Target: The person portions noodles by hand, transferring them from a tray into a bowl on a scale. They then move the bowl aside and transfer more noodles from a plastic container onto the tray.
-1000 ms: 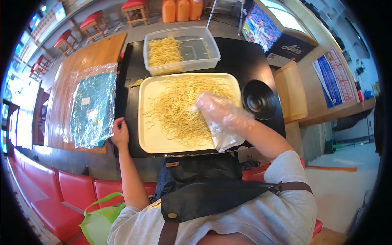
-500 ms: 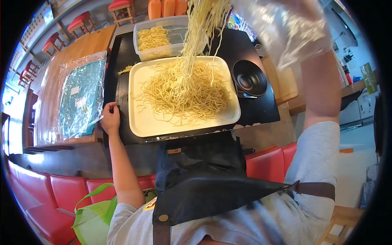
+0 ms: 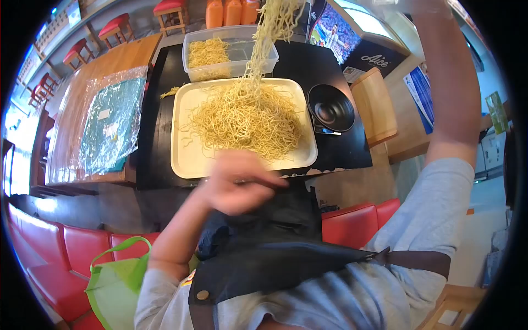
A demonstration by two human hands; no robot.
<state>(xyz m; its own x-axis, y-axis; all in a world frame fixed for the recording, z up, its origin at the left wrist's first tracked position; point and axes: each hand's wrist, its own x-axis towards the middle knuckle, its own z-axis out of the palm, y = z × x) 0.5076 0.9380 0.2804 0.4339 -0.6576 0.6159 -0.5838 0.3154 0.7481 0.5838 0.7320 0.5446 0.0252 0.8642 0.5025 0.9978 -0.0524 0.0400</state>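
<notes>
A pile of yellow noodles [image 3: 247, 121] lies on a cream tray [image 3: 184, 159] on the black table. More noodles hang in a long strand from the top of the view down to the pile. My left hand [image 3: 236, 181], blurred by motion, is just over the tray's front edge, apart from the noodles. My right arm reaches up at the right; my right hand [image 3: 410, 4] is mostly cut off by the top edge, with clear plastic around it, and its fingers do not show. Behind the tray, a clear plastic box [image 3: 236, 69] holds noodles in its left part.
A black bowl [image 3: 330, 107] stands right of the tray on the black table [image 3: 352, 148]. A plastic-wrapped teal package [image 3: 113, 121] lies on the wooden table at left. Orange bottles [image 3: 231, 12] stand behind the box. Red seats [image 3: 88, 247] and a green bag [image 3: 118, 286] are below.
My left hand has moved from the table's left side to the tray's front edge. My right hand and its plastic have risen mostly out of view, and the hanging noodles have shifted up.
</notes>
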